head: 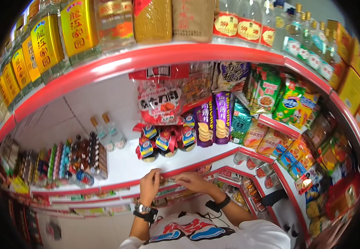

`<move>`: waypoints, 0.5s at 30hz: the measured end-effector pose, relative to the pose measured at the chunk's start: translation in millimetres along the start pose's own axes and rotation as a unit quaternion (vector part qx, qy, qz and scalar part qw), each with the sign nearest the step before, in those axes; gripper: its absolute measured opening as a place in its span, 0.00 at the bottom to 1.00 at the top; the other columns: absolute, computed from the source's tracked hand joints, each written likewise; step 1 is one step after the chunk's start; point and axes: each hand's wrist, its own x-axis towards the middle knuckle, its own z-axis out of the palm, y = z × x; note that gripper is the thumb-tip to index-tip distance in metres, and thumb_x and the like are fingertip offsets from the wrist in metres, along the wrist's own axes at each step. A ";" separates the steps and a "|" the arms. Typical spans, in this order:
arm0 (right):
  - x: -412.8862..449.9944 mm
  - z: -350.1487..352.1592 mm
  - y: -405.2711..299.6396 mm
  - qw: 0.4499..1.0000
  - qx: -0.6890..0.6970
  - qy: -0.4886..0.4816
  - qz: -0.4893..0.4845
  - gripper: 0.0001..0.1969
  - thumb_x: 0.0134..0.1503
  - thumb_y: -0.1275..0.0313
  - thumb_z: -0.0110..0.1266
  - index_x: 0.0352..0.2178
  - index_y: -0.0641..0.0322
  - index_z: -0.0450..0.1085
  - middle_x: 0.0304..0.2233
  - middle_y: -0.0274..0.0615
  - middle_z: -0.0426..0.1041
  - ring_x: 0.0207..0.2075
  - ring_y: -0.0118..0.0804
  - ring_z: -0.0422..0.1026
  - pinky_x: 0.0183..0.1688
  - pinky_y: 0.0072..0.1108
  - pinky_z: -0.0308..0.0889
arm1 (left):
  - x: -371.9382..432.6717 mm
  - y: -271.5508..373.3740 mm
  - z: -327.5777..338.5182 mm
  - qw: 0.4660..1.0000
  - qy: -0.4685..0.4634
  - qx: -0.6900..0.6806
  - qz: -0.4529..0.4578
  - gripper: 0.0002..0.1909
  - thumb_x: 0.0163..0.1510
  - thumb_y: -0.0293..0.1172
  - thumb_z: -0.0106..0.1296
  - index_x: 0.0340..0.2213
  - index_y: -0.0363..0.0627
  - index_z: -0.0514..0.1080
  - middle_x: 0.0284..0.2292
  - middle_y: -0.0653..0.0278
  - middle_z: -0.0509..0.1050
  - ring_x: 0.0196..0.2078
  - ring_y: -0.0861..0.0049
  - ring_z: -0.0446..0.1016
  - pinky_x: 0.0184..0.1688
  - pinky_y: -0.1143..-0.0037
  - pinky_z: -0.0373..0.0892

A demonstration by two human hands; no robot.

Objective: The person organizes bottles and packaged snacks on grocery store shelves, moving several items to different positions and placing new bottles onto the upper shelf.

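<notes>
My left hand (150, 185), with a metal watch and a black strap at the wrist, is raised at the red front edge of the white shelf (120, 165). My right hand (194, 182) is beside it, fingers bent towards the left; nothing is clearly seen in either hand. Beyond them on the shelf stand several dark jars with red wrapping (164, 141). Behind the jars is a large red and clear snack bag (161, 102). Two purple chip bags (222, 118) stand upright to their right. Two clear bottles with tan caps (114, 137) stand to the left.
A red-edged upper shelf (180, 54) with bottles and yellow boxes (44, 43) curves overhead. Small bottles (86, 155) line the left. Snack packets (267, 90) and glass jars (264, 171) fill the right. Another person's hand (332, 233) shows at the lower right. Lower shelves run below my hands.
</notes>
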 end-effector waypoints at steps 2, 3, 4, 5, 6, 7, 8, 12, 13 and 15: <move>31.2 25.8 -23.2 1.000 0.009 -0.017 -0.007 0.15 0.72 0.63 0.59 0.51 0.63 0.78 0.43 0.43 0.84 0.42 0.38 0.82 0.47 0.30 0.75 | 15.7 -17.0 -30.2 0.999 -0.003 0.014 0.030 0.09 0.70 0.30 0.54 0.45 0.41 0.81 0.28 0.53 0.83 0.30 0.60 0.84 0.34 0.67 0.77; 44.3 36.1 -34.1 1.000 0.005 -0.025 -0.010 0.15 0.72 0.63 0.59 0.51 0.63 0.78 0.42 0.44 0.84 0.41 0.39 0.82 0.46 0.30 0.75 | 20.2 -24.4 -42.6 0.999 0.001 0.021 0.045 0.09 0.70 0.29 0.55 0.45 0.41 0.81 0.28 0.52 0.83 0.30 0.60 0.84 0.34 0.67 0.77; 57.5 43.0 -44.5 0.999 0.012 -0.032 -0.023 0.15 0.72 0.62 0.59 0.51 0.63 0.78 0.40 0.45 0.83 0.39 0.40 0.81 0.44 0.31 0.75 | 24.3 -31.0 -52.7 0.998 0.007 0.019 0.060 0.09 0.69 0.29 0.55 0.45 0.41 0.81 0.28 0.52 0.83 0.30 0.60 0.84 0.34 0.67 0.76; 69.5 47.6 -54.7 0.998 0.034 -0.039 -0.043 0.15 0.71 0.62 0.59 0.50 0.63 0.78 0.38 0.46 0.83 0.37 0.42 0.81 0.43 0.32 0.74 | 27.5 -36.1 -63.1 0.998 0.003 0.025 0.066 0.09 0.69 0.29 0.55 0.45 0.41 0.81 0.28 0.52 0.83 0.30 0.60 0.84 0.34 0.67 0.76; 78.5 51.1 -64.9 0.998 0.025 -0.048 -0.026 0.14 0.72 0.63 0.59 0.50 0.63 0.77 0.36 0.46 0.82 0.35 0.41 0.79 0.42 0.32 0.74 | 29.3 -40.1 -73.6 0.997 0.001 0.024 0.073 0.09 0.69 0.28 0.55 0.45 0.41 0.81 0.28 0.52 0.82 0.30 0.60 0.84 0.35 0.67 0.76; 84.9 54.0 -74.1 0.999 0.005 -0.027 -0.040 0.14 0.72 0.63 0.59 0.50 0.63 0.77 0.36 0.46 0.81 0.35 0.40 0.79 0.42 0.31 0.73 | 31.1 -43.1 -83.8 0.997 0.000 0.015 0.081 0.08 0.69 0.28 0.55 0.45 0.42 0.81 0.28 0.52 0.82 0.30 0.60 0.84 0.35 0.67 0.76; 89.3 57.2 -81.8 0.998 -0.001 -0.005 -0.060 0.14 0.72 0.64 0.59 0.51 0.62 0.77 0.35 0.45 0.81 0.35 0.39 0.78 0.41 0.31 0.73 | 30.4 -45.5 -93.3 0.998 -0.014 0.015 0.068 0.08 0.68 0.27 0.55 0.44 0.41 0.81 0.28 0.52 0.82 0.30 0.60 0.84 0.35 0.67 0.76; 92.3 65.9 -90.4 0.999 0.018 0.044 -0.004 0.13 0.72 0.66 0.59 0.51 0.63 0.78 0.31 0.42 0.80 0.33 0.29 0.76 0.38 0.25 0.71 | 24.6 -62.6 -124.2 0.998 -0.033 -0.001 0.051 0.08 0.68 0.26 0.55 0.44 0.40 0.81 0.29 0.52 0.83 0.31 0.61 0.84 0.36 0.68 0.76; 90.8 68.0 -87.4 0.998 0.028 0.050 0.021 0.13 0.72 0.67 0.59 0.51 0.63 0.78 0.31 0.42 0.80 0.32 0.28 0.75 0.38 0.24 0.71 | 24.2 -68.6 -129.1 0.998 -0.029 -0.004 0.047 0.08 0.68 0.26 0.55 0.44 0.40 0.81 0.29 0.52 0.84 0.31 0.61 0.84 0.36 0.68 0.76; 87.6 81.7 -79.1 0.997 0.038 0.068 0.027 0.12 0.71 0.67 0.60 0.50 0.63 0.79 0.33 0.41 0.82 0.31 0.26 0.74 0.36 0.23 0.70 | 20.8 -81.3 -134.4 0.999 -0.021 -0.023 0.034 0.08 0.68 0.26 0.55 0.44 0.39 0.81 0.30 0.52 0.84 0.31 0.62 0.84 0.36 0.68 0.77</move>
